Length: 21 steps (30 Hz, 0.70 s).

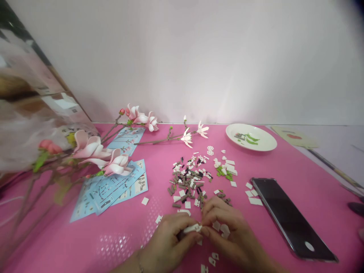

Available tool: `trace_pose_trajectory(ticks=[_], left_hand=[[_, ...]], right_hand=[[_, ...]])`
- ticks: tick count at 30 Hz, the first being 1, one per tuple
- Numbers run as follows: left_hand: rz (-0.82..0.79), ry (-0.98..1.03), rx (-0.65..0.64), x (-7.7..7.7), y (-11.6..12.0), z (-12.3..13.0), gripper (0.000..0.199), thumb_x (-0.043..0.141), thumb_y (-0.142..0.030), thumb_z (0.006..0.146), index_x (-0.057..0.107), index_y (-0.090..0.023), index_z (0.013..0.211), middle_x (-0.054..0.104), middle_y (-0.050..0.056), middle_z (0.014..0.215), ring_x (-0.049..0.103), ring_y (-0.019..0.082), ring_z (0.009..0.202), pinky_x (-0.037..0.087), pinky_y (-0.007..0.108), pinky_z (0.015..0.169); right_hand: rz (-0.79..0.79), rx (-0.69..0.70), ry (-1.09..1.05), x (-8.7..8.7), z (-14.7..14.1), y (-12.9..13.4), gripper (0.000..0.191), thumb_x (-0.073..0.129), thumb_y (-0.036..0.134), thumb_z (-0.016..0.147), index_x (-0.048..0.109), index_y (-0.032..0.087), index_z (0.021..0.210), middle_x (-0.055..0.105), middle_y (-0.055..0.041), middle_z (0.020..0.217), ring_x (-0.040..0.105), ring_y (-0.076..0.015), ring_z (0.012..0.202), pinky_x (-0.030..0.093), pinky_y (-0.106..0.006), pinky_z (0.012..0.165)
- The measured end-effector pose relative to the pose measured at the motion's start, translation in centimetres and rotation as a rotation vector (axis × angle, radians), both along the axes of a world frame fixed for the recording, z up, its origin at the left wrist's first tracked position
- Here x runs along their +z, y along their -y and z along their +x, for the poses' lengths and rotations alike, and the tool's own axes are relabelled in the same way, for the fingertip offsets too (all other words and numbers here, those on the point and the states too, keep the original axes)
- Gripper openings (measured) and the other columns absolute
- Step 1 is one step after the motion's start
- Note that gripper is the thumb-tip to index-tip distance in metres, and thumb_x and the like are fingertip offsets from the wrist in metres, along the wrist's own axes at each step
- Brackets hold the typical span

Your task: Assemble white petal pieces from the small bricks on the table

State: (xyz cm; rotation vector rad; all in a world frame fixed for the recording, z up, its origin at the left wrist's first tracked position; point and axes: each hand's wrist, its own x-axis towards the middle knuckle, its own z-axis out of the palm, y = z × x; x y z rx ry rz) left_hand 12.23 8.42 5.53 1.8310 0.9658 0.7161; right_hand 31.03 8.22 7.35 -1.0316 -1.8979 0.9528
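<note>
Low over the pink tabletop (125, 212), my left hand (169, 237) grips a small white building-block piece (191, 229) between thumb and curled fingers. Thumb and fingers of my right hand (224, 223) pinch at the right end of that piece, so the two hands meet there. Whether a separate small part sits in the right fingertips is hidden. Just beyond both hands spreads a pile of loose brown, white and black blocks (187, 180). Several white pieces (212, 261) lie under and in front of the right hand.
On the right lies a dark phone (292, 216), with white tiles (253, 193) by its edge. Behind is a white plate (267, 144) holding green parts. Blue printed sheets (113, 193) and pink block flowers (93, 148) occupy the left. A branch with white flowers (167, 139) rests at the back.
</note>
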Motion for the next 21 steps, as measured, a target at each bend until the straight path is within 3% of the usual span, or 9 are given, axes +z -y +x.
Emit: trace_pose_trajectory(ticks=[14, 21], left_hand=[[0.004, 0.009, 0.015, 0.06, 0.14, 0.02, 0.024, 0.053, -0.03, 0.089, 0.063, -0.014, 0.073, 0.059, 0.003, 0.065, 0.05, 0.013, 0.061, 0.032, 0.022, 0.057], [0.047, 0.016, -0.015, 0.67, 0.31, -0.22, 0.022, 0.05, -0.027, 0.089, 0.063, -0.015, 0.075, 0.058, 0.003, 0.065, 0.049, 0.013, 0.06, 0.033, 0.022, 0.056]], right_hand=[[0.066, 0.007, 0.021, -0.26, 0.04, 0.23, 0.011, 0.057, 0.011, 0.084, 0.057, 0.019, 0.076, 0.055, -0.0012, 0.078, 0.054, -0.0144, 0.08, 0.044, -0.026, 0.068], [0.004, 0.001, -0.066, -0.67, 0.5, 0.17, 0.01, 0.056, 0.016, 0.086, 0.06, 0.02, 0.078, 0.057, -0.0023, 0.079, 0.055, -0.0167, 0.08, 0.044, -0.03, 0.072]])
